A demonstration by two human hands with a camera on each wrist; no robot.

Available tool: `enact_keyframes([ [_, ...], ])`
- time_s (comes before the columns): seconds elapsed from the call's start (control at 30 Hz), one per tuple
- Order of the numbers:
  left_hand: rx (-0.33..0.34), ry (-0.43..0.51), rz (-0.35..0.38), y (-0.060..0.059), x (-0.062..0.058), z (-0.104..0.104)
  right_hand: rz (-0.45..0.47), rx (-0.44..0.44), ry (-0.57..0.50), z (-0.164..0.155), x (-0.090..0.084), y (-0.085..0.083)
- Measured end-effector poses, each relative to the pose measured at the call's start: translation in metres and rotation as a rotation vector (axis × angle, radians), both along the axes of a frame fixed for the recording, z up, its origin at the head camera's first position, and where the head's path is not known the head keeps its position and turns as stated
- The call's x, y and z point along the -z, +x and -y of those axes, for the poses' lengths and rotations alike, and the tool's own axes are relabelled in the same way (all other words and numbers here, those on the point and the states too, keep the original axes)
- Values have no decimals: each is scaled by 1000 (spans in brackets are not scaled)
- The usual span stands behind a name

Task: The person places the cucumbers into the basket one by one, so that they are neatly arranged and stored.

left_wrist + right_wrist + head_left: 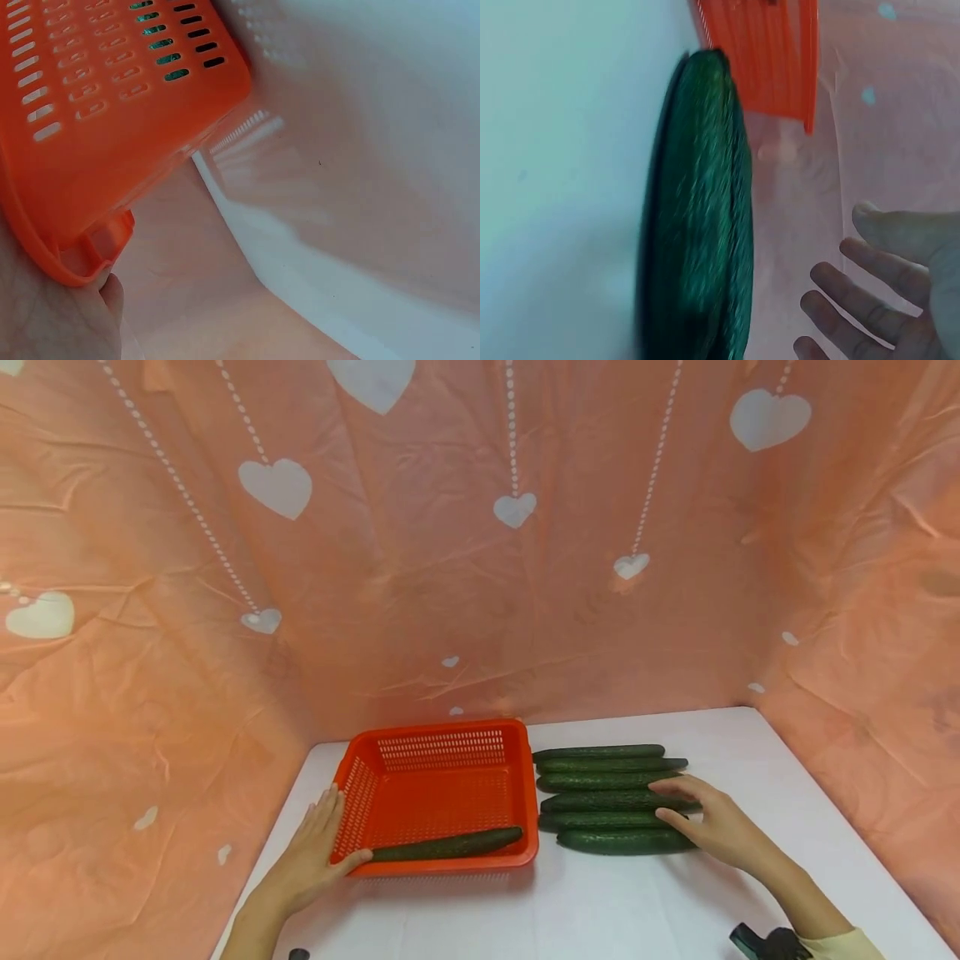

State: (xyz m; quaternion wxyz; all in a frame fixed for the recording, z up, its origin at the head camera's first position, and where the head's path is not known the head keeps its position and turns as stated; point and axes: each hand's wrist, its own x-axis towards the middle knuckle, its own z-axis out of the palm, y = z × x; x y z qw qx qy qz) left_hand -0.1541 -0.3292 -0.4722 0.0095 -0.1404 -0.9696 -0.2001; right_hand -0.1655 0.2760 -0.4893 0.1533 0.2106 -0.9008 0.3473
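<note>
An orange slotted basket (442, 739) stands on the white table, with one dark green cucumber (447, 845) lying along its front wall. My left hand (315, 847) rests against the basket's left side with straight fingers, the thumb at the front corner. In the left wrist view the palm (52, 315) sits under the basket's rim (112, 127). Several cucumbers (603, 797) lie in a row just right of the basket. My right hand (705, 818) hovers open over their right ends. The right wrist view shows its spread fingers (870, 300) beside a cucumber (697, 210), not closed on it.
A pink cloth with white hearts (277, 487) walls in the table at the back and on both sides. The bare white tabletop (615, 902) stretches in front of the basket and the cucumbers. A small dark object (768, 942) sits at my right wrist.
</note>
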Motion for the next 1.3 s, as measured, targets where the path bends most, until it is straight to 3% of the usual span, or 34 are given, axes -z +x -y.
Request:
enact_keyframes([
  [0.2,10,-12,-13,1,2,2,-97,-13,-2,-23,18,4],
  [0.33,9,-4,-16,-1,3,1,-115,-53,44,-39,29,5],
  [0.47,12,-6,-20,-3,3,0,-88,-54,71,-51,40,6],
  [0.77,3,4,-17,1,3,0,121,-97,-8,-54,53,8],
  [0.93,-6,15,-7,3,3,1,124,-138,-30,-53,57,6],
  [1.07,-9,12,-6,2,4,0,97,-125,20,-52,61,4],
  [1.3,-10,9,-12,2,2,-1,162,-116,50,-50,61,2],
])
